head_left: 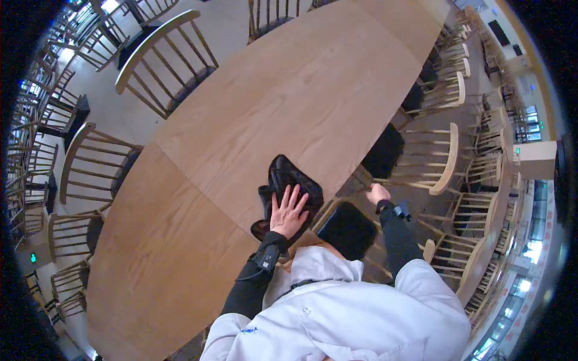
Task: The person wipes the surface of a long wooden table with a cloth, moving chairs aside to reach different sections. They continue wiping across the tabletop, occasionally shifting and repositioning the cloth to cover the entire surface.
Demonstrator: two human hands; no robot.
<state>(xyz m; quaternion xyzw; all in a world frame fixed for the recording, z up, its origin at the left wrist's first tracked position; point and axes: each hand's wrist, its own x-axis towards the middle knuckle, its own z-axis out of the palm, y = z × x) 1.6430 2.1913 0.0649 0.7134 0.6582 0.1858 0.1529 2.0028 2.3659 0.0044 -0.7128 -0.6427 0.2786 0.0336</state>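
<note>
Long oval wooden tabletop (253,120), chairs around its edges. Black cloth (288,180) bunched near tabletop's right edge. Left hand (288,212) pressed flat on cloth, fingers spread open. Right hand (377,194) just off same edge, closed on chair (421,159) seat edge.

cloth (290,183): on worktop (289,102), near its right edge
left hand (288,212): flat on cloth
right hand (378,193): right of cloth, at worktop edge
chair (421,159): right of worktop, beside right hand
chairs (162,57): along left side
</note>
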